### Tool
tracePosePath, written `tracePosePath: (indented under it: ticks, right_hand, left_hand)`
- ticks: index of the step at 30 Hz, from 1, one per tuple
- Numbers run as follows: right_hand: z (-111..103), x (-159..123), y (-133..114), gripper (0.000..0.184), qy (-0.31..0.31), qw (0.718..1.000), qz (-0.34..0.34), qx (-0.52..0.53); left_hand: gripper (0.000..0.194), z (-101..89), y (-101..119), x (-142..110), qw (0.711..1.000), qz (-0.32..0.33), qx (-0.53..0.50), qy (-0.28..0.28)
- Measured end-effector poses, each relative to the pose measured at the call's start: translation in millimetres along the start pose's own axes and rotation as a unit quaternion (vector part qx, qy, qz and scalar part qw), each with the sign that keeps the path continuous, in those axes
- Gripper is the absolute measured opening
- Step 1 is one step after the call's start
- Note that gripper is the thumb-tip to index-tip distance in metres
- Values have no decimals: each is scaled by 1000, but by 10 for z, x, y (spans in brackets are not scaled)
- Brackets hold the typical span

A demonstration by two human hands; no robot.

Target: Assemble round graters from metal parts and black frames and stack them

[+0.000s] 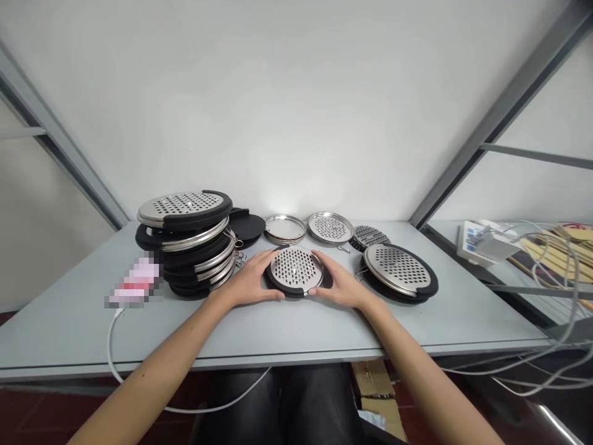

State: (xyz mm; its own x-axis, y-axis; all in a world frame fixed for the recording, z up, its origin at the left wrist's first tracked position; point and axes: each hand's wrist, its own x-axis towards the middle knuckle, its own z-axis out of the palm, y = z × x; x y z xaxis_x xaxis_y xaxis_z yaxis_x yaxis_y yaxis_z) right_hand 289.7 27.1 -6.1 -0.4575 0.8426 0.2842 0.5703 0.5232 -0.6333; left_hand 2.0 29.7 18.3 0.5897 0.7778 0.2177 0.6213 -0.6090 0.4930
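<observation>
In the middle of the table lies a round perforated metal disc (296,269) with a black rim along its lower edge. My left hand (252,281) clasps its left side, thumb at the front and fingers curving round behind. From the right, my right hand (337,282) grips the opposite side, its thumb pressed on the front rim. Just left of my left hand rises a tall stack of similar black-rimmed discs (188,216). Another perforated disc with a black edge (398,269) rests to the right of my right hand. The disc's underside is hidden.
Along the wall lie plain metal rings or trays (284,228), perforated metal plates (330,228), black perforated pieces (370,237) and a black round part (248,227). A blurred-out device (135,283) with a white cable sits left. A power strip (467,244) is beyond the right frame.
</observation>
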Motion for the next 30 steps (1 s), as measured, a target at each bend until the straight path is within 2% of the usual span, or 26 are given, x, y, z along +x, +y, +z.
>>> tracePosePath:
  ticks: [10,17,22,30]
  right_hand:
    - [37,19,-54,94,22,1000,0,9]
    - [61,46,-69,99,43,998,27,30]
    - [49,48,-95,101,47,997,39,45]
    - [39,36,-33,86,30,999,-33,12]
  left_hand:
    - [98,61,-40,12,1000,-15,-12,19]
    - [93,47,5,-14,999,-37,-10,5]
    - [100,70,-11,-20,999,-43,8,-5]
    - [72,28,6,15,998,-45,-2,33]
